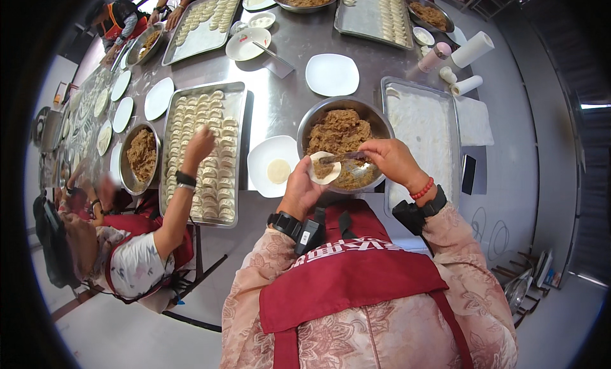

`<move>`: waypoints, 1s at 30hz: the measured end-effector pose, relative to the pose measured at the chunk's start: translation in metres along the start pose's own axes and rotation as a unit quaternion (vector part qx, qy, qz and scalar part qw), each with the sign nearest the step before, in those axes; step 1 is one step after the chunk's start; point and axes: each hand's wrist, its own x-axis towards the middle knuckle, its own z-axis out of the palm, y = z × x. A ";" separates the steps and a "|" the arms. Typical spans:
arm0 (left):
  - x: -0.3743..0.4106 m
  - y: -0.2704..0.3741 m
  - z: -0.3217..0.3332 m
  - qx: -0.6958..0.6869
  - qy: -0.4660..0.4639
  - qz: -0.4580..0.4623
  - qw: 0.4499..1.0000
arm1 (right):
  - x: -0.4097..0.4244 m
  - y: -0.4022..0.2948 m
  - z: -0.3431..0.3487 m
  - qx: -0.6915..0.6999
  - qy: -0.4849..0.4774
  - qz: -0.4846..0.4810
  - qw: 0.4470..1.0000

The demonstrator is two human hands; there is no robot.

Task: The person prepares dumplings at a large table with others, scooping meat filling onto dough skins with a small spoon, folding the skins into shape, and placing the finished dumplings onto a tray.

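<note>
My left hand (304, 187) holds a round dumpling wrapper (326, 179) with brown filling on it. A flat metal spreader (344, 156) is in my right hand (391, 160), its tip on the filling in the wrapper. Both hands are over the near rim of a steel bowl (305, 130), which contains a mound of minced filling (340, 130). Left of the bowl, a white square plate (260, 154) bears one bare wrapper (279, 171). To the right lies a floured metal tray (420, 130) with a single dumpling (393, 92) in its far left corner.
On the left a co-worker's hand (200, 142) reaches over a tray of dumplings (210, 154). Another filling bowl (142, 154) stands beyond it. A white plate (332, 75), a pink flask (434, 57), paper rolls (472, 49) and a phone (468, 174) lie around the steel table.
</note>
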 end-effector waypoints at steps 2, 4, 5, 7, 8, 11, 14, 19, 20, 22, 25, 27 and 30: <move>0.002 -0.001 -0.002 -0.001 0.004 0.003 1.000 | -0.002 -0.003 0.006 -0.032 0.008 -0.056 0.998; 0.003 -0.001 -0.003 -0.007 0.006 0.003 1.000 | -0.004 -0.007 0.013 -0.075 -0.001 -0.076 0.994; 0.003 -0.001 -0.003 -0.007 0.009 0.004 1.000 | -0.004 -0.006 0.016 -0.097 -0.006 -0.086 0.992; -0.001 -0.001 0.002 -0.008 0.018 0.009 1.000 | -0.004 -0.005 0.020 -0.087 0.026 -0.065 0.994; -0.002 0.000 0.000 -0.008 0.014 0.010 1.000 | -0.004 -0.006 0.019 -0.072 0.041 -0.048 0.995; -0.006 0.000 0.000 -0.014 0.003 0.010 1.000 | -0.004 -0.001 0.018 -0.001 0.042 -0.012 0.999; -0.010 0.000 0.004 -0.035 -0.003 0.010 0.999 | -0.004 0.008 0.022 0.055 -0.009 0.048 0.997; -0.010 -0.001 -0.008 -0.059 -0.008 0.005 0.998 | -0.009 0.026 0.032 0.089 -0.034 0.079 0.992; -0.008 -0.001 -0.011 -0.067 0.005 0.015 0.998 | -0.008 0.028 0.030 0.129 -0.043 0.109 0.985; -0.007 0.000 -0.015 -0.080 0.030 0.034 0.996 | -0.010 0.036 0.025 0.165 -0.029 0.151 0.974; -0.016 0.004 -0.014 -0.080 0.034 0.046 0.995 | -0.011 0.054 0.025 0.065 0.051 0.153 0.985; -0.016 0.007 -0.021 -0.093 0.034 0.038 0.994 | -0.009 0.068 0.030 -0.120 0.122 0.108 0.979; -0.024 0.010 -0.027 -0.103 0.033 0.048 0.993 | -0.003 0.090 0.040 -0.279 0.061 0.153 0.946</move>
